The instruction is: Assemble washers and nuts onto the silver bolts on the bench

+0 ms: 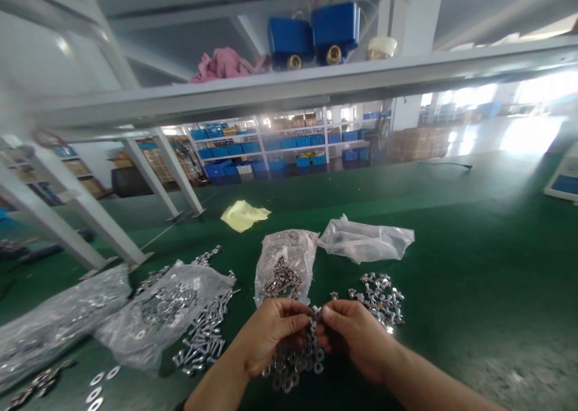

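My left hand (pixel 271 336) and my right hand (pixel 352 336) meet over the green table (pixel 474 278), fingers pinched together on a small metal part (pixel 315 312) between the fingertips. Under them lies a pile of washers and nuts (pixel 293 363). A heap of wing nuts (pixel 382 296) sits just right of my right hand. A clear bag of small metal parts (pixel 284 263) lies directly beyond my hands. Bolts (pixel 205 336) spill beside a plastic bag (pixel 162 312) to the left.
An empty-looking clear bag (pixel 365 239) and a yellow cloth (pixel 244 214) lie farther back. Another bag of hardware (pixel 54 321) sits at far left, with loose washers (pixel 102 384). Slanted metal frame legs (pixel 90 218) stand at left, a shelf beam (pixel 316 83) overhead.
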Demonstrator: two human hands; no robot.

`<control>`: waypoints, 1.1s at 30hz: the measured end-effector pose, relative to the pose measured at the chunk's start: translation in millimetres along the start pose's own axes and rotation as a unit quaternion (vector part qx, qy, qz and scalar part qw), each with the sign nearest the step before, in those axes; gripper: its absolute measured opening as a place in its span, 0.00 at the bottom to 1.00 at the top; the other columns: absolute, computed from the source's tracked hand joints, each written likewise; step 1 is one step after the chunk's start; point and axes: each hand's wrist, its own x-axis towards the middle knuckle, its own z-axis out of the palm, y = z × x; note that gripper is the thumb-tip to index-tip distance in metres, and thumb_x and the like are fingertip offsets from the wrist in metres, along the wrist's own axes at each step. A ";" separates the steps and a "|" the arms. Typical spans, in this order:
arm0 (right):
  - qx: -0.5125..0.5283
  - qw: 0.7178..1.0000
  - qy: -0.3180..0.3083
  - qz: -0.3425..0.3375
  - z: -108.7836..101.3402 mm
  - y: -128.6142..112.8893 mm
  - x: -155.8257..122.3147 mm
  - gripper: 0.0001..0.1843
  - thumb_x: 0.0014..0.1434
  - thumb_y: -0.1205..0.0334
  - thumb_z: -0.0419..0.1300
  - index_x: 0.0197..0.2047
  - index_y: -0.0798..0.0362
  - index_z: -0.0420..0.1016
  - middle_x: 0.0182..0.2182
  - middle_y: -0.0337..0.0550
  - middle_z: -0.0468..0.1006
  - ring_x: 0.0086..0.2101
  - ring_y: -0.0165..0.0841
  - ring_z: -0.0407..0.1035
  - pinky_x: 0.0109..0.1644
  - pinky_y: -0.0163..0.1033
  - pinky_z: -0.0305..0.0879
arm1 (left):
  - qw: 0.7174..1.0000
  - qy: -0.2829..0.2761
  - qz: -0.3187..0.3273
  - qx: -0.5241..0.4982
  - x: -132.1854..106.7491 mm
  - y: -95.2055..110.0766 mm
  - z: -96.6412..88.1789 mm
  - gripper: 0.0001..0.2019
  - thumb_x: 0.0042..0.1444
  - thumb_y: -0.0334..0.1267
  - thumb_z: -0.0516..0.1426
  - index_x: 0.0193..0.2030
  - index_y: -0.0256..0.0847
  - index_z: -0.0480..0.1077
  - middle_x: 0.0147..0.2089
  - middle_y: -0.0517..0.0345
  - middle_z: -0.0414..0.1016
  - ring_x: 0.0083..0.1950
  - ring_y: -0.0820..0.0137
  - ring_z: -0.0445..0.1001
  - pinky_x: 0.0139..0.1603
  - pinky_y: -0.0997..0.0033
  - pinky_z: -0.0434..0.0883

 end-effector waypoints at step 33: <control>0.072 0.995 -0.037 -0.060 0.2 -4.6 -2.5 0.10 0.55 0.62 0.56 0.32 0.62 0.62 0.28 0.45 0.67 0.27 0.26 0.64 0.32 0.33 0.57 | 0.748 0.324 0.142 0.561 32.5 -4.6 -28.8 0.06 0.51 0.35 0.50 0.34 0.35 0.63 0.33 0.53 0.66 0.36 0.69 0.66 0.39 0.71 0.60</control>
